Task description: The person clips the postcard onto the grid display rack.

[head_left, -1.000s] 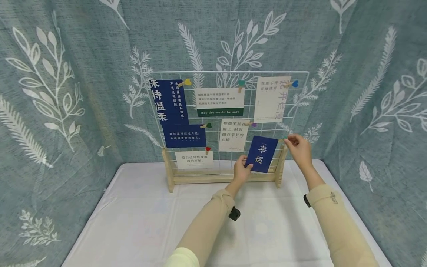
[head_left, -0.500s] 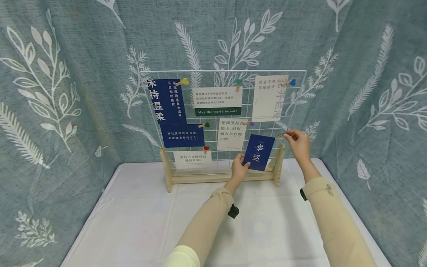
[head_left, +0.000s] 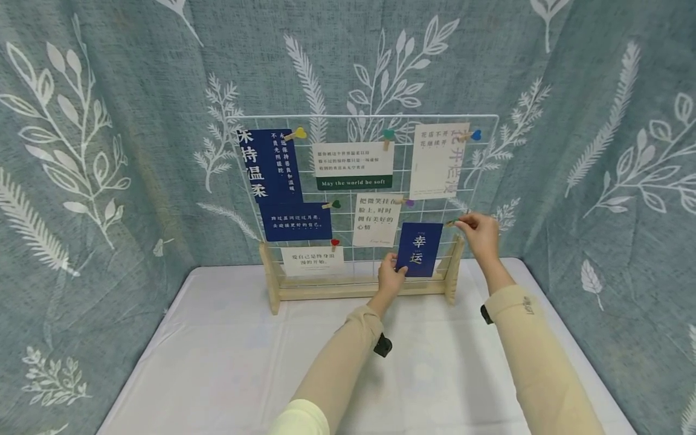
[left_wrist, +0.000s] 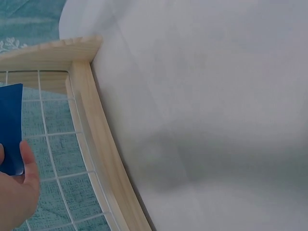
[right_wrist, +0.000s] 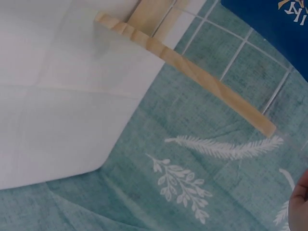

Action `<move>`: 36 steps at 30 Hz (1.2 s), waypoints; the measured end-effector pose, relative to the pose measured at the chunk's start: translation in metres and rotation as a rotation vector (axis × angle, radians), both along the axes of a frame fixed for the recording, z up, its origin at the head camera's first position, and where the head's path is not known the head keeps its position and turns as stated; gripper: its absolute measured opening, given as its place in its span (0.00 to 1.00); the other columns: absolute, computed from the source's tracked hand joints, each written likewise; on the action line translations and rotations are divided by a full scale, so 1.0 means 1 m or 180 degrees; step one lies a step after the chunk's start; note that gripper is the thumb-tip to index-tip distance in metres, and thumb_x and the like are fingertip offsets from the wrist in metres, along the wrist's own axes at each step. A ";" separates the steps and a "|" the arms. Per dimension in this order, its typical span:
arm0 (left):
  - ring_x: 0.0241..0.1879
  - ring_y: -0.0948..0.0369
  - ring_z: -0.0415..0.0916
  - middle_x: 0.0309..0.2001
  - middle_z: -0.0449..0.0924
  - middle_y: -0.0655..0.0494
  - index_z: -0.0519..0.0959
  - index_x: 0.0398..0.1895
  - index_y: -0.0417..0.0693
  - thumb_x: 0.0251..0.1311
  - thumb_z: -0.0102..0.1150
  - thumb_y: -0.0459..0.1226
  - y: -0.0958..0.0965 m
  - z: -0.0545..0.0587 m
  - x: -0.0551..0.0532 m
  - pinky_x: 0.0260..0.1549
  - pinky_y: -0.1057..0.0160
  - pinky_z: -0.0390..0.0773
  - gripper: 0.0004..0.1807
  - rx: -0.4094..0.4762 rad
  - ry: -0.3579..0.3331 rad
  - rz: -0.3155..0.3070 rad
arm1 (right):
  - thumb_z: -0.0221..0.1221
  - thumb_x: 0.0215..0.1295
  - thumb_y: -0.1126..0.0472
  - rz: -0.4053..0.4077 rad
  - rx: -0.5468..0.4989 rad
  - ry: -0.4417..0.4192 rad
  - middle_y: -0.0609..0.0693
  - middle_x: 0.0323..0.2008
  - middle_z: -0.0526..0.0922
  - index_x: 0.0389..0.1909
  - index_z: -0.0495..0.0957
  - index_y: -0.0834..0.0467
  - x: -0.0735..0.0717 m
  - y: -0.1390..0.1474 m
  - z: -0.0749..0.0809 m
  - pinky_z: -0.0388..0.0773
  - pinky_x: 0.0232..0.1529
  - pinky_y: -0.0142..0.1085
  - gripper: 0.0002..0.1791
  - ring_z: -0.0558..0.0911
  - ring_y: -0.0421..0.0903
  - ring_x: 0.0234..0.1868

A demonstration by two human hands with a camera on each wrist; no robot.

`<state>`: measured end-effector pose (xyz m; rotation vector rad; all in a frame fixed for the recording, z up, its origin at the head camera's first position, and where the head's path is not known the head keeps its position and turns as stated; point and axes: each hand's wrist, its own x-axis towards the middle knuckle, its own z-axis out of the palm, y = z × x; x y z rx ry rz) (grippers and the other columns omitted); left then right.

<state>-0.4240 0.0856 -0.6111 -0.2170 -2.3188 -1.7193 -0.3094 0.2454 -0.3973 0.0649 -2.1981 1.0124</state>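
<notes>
My left hand (head_left: pixel 390 277) pinches a dark blue card (head_left: pixel 423 241) with gold characters by its lower left corner, in front of a white wire grid (head_left: pixel 375 266). In the left wrist view the thumb and a finger of that hand (left_wrist: pixel 21 195) hold the card (left_wrist: pixel 10 120). At the card's upper right corner, my right hand (head_left: pixel 481 235) pinches a small wooden clothespin (head_left: pixel 449 223). I cannot tell whether the clothespin touches the card. Only the edge of the right hand (right_wrist: pixel 299 207) shows in the right wrist view, with the card (right_wrist: pixel 276 31) above it.
Several other cards hang on the grid by heart-topped clothespins, among them a white and green card (head_left: pixel 353 166) and a tall blue card (head_left: pixel 274 166). A wooden stand (head_left: pixel 326 293) carries the grid on a white-covered table (head_left: pixel 217 362). Patterned curtains (head_left: pixel 136 181) surround it.
The blue card has turned from tilted to nearly upright. The right hand drew back slightly with the clothespin, then came left toward the card's corner. The left hand keeps its hold.
</notes>
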 end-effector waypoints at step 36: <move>0.44 0.58 0.80 0.46 0.82 0.54 0.72 0.59 0.54 0.62 0.57 0.41 0.047 -0.150 -0.175 0.39 0.59 0.82 0.21 0.0057 -0.0770 -0.0118 | 0.57 0.63 0.69 0.0393 0.0300 -0.0471 0.71 0.35 0.82 0.41 0.78 0.75 -0.010 -0.006 0.000 0.79 0.31 0.38 0.11 0.81 0.62 0.31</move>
